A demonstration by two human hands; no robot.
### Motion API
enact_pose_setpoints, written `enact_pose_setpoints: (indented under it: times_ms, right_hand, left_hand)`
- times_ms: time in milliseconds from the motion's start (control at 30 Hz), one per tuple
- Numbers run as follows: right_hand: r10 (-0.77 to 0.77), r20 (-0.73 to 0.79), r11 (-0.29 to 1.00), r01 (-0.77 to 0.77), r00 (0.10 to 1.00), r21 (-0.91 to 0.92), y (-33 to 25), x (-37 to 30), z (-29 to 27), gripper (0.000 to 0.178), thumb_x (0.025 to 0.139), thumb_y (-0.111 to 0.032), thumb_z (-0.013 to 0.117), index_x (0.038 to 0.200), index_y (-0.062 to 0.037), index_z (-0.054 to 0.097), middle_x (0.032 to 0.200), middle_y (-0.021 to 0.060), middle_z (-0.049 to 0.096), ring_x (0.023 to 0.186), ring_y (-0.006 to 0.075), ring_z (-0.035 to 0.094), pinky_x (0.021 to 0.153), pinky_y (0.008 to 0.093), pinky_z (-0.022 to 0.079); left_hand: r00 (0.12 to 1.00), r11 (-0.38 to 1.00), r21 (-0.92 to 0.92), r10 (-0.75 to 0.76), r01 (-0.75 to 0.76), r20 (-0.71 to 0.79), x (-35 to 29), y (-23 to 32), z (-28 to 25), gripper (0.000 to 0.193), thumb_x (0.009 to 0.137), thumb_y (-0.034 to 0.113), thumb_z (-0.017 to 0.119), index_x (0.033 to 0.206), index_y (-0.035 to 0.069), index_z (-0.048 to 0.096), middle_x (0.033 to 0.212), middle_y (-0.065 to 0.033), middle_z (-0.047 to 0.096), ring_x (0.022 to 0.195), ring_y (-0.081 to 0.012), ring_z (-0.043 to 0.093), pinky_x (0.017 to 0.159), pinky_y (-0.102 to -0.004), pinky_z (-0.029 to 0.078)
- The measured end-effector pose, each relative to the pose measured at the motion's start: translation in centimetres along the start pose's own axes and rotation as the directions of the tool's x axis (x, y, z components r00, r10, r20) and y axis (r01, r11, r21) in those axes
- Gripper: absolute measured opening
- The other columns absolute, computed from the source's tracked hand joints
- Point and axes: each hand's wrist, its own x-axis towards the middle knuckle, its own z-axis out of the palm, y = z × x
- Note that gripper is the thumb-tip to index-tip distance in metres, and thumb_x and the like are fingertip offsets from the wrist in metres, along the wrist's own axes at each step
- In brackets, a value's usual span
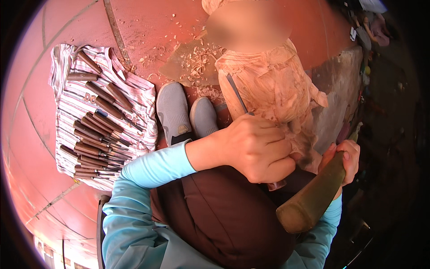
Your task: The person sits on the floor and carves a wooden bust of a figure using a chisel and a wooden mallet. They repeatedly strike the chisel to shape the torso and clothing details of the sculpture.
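Left hand (257,148) clenched around a chisel (237,95); the thin metal blade sticks up out of the fist and lies against the front of a pale wooden carved figure (273,87). The chisel's dark handle end (277,184) pokes out under the fist. Right hand (345,159) wrapped tight on the narrow end of a wooden mallet (311,201), thick head pointing down toward the lower edge, just beside the left fist. The figure stands upright on the red floor (148,27), right in front of the person's knees; its upper part is blurred. Wood shavings (197,60) scattered on the floor around its base and left side. Two grey shoes (186,114) just left of the figure, touching each other. Further left, a striped cloth (71,101) spread on the floor with many brown-handled carving tools (96,139) laid in rows on it, well apart from both hands. The left forearm in a light blue sleeve (154,168) crosses over the dark brown lap (215,215), hiding the figure's lower part. Right edge dark, cluttered, can't tell details.
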Motion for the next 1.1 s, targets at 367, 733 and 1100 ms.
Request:
enact_pose_setpoints:
  times_ms: [367,733,1100]
  right_hand:
    - [-0.006,0.034,0.998,0.004,0.999,0.058,-0.1,0.0,-0.2,0.056,0.079,0.014,0.058,0.125,-0.0079,0.034,0.08,0.0139,0.051,0.064,0.0239,0.048,0.058,0.0396,0.045]
    - [-0.043,0.092,0.985,0.057,0.995,-0.161,-0.1,0.7,-0.4,0.057,0.07,0.013,0.066,0.115,-0.0096,0.042,0.081,0.0128,0.053,0.064,0.029,0.054,0.058,0.041,0.047]
    - [-0.002,0.034,0.999,0.003,0.999,-0.036,0.1,0.0,-0.4,0.056,0.07,0.015,0.065,0.115,-0.0087,0.041,0.08,0.0128,0.053,0.063,0.0282,0.053,0.057,0.0409,0.047]
  left_hand:
    - [1.0,1.0,0.02,0.0,0.0,0.0,-0.6,-1.2,0.4,0.037,0.067,-0.003,0.063,0.052,0.011,0.033,0.05,0.0017,0.035,0.037,-0.011,0.036,0.034,-0.0242,0.026]
    - [0.999,0.999,0.04,-0.025,0.027,-0.039,-0.3,-2.0,0.5,0.033,0.064,-0.004,0.063,0.052,0.011,0.037,0.051,0.0015,0.035,0.038,-0.011,0.039,0.034,-0.0238,0.027]
    - [1.0,0.995,0.101,0.023,-0.025,0.02,0.9,-0.4,0.0,0.035,0.068,0.0,0.069,0.053,0.012,0.04,0.052,0.0022,0.035,0.04,-0.0102,0.038,0.035,-0.0245,0.027]
